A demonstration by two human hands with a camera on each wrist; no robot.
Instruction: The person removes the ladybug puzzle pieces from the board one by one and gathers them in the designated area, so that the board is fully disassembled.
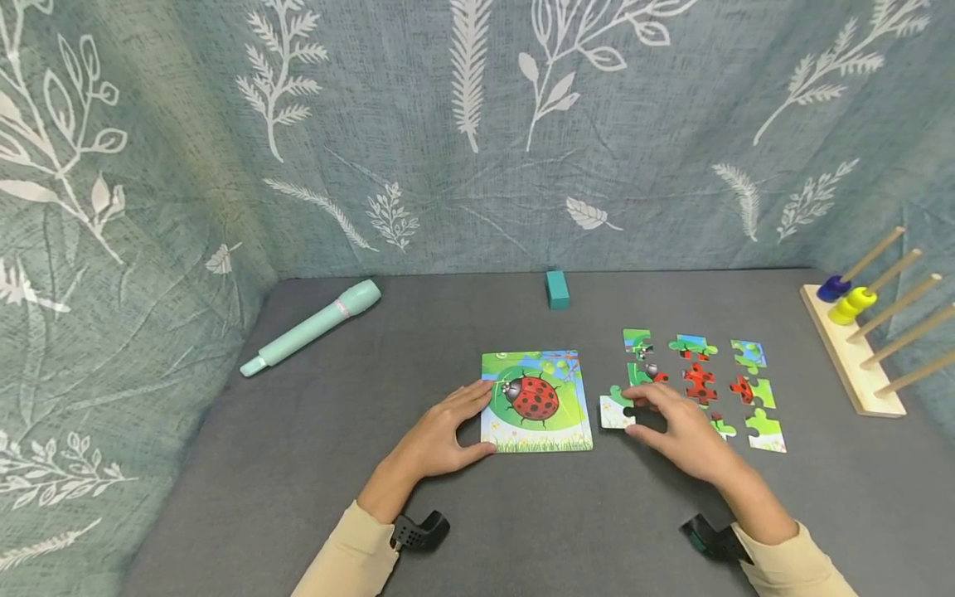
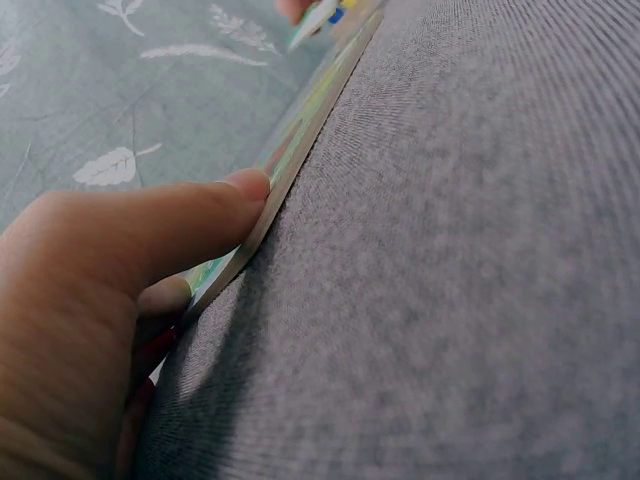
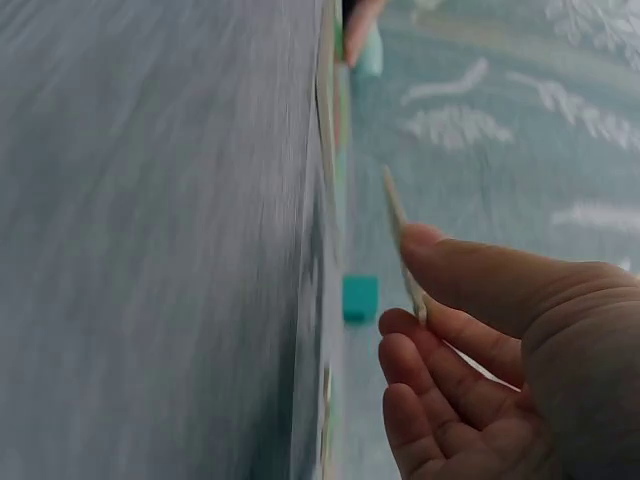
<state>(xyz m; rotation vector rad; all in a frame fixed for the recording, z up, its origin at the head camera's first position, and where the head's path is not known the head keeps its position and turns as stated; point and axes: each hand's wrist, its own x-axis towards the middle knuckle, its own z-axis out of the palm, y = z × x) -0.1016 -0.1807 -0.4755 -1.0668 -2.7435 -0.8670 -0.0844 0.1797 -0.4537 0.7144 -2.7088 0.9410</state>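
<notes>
A square ladybug picture board (image 1: 535, 402) lies flat on the table. My left hand (image 1: 440, 435) rests at its left side, fingertips on the left edge and thumb at the near-left corner. In the left wrist view the thumb (image 2: 215, 215) touches the board's edge. My right hand (image 1: 675, 427) pinches a green-and-white jigsaw piece (image 1: 613, 413) between thumb and fingers, just right of the board. From the right wrist, that piece shows edge-on, raised off the table. Several loose ladybug jigsaw pieces (image 1: 700, 384) lie in rows beyond and beside this hand, which partly covers some.
At the table's back edge stands a teal block (image 1: 557, 290). A mint-green microphone-shaped toy (image 1: 309, 327) lies at the back left. On the right is a wooden peg stand (image 1: 858, 356) with blue and yellow beads. A patterned curtain (image 1: 477, 166) hangs behind the table.
</notes>
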